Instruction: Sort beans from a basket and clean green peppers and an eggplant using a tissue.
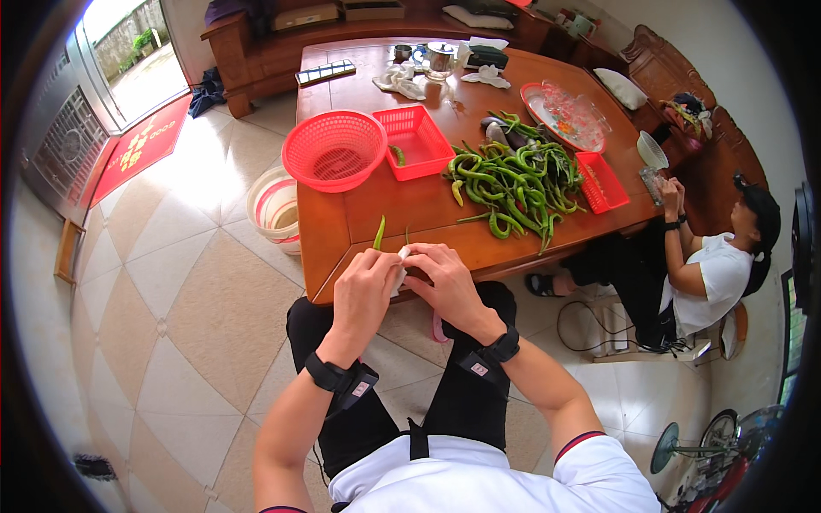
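Note:
At the near edge of the table (329,256), my two hands meet with a crumpled white tissue (402,255) between them. The fingers of my left hand (363,286) are closed on it from one side. My right hand (443,278) pinches it from the other. A green chili pepper (380,232) pokes up just beyond my left fingers; whether it is gripped or lies on the wood is hidden. A thin green stem (407,234) shows above the tissue. Farther right lies a big heap of long green peppers (522,184).
A round red basket (333,150) and a square red basket (419,141) holding a pepper stand left of the heap. Beyond it are eggplants (496,132) and a red-rimmed tray (547,94). A bucket (274,205) stands by the table's left side. Another person (710,274) sits at right.

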The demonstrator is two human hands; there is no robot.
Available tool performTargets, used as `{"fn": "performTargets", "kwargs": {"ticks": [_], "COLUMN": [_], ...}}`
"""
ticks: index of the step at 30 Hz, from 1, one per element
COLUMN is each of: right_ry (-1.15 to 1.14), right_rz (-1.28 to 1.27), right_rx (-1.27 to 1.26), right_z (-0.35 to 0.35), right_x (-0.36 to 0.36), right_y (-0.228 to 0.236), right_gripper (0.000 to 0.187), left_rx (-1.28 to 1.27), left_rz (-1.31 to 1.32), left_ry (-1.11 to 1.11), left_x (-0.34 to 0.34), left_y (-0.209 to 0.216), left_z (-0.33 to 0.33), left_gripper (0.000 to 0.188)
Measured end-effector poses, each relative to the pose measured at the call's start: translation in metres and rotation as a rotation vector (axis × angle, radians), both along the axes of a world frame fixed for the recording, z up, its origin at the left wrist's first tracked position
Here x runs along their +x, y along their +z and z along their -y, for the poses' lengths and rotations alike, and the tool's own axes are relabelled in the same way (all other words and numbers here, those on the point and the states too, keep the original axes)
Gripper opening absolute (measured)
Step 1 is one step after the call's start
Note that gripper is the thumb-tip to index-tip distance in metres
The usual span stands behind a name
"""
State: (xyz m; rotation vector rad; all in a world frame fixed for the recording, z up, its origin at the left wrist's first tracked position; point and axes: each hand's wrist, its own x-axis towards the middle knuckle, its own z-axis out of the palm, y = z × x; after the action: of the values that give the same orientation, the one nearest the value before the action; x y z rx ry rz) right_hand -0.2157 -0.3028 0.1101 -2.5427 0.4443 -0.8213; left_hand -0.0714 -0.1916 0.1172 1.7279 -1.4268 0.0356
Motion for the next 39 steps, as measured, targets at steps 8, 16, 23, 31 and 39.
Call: {"fn": "performTargets", "kwargs": {"ticks": [8,16,23,31,39], "right_ry": [-0.006,-0.019,-0.055,-0.046,-0.034], "right_rz": [-0.036,-0.031,-0.038,-0.089,-0.089], "right_rx": [0.018,0.002,0.006,-0.161,-0.071], "right_z": [0.0,-0.003,-0.004,-0.006,-0.007], "right_x": [-0.007,-0.005,-0.005,0.007,0.007], "right_y": [0.005,0.002,0.003,0.002,0.001], "right_gripper": [0.027,0.028,0.031,0.033,0.027], "left_rx": [0.069,0.083,-0.067,-0.041,-0.094], "left_rz": [0.103,0.146,0.075,0.15,0.035], "left_ry": [0.127,0.056,0.19,0.171,0.188], "left_x": [0.013,0.011,0.019,0.026,0.034], "left_y": [0.008,0.001,0.009,-0.011,-0.004], "left_z": [0.004,-0.002,-0.009,-0.024,-0.032], "left_gripper": [0.01,0.008,0.01,0.009,0.01]}}
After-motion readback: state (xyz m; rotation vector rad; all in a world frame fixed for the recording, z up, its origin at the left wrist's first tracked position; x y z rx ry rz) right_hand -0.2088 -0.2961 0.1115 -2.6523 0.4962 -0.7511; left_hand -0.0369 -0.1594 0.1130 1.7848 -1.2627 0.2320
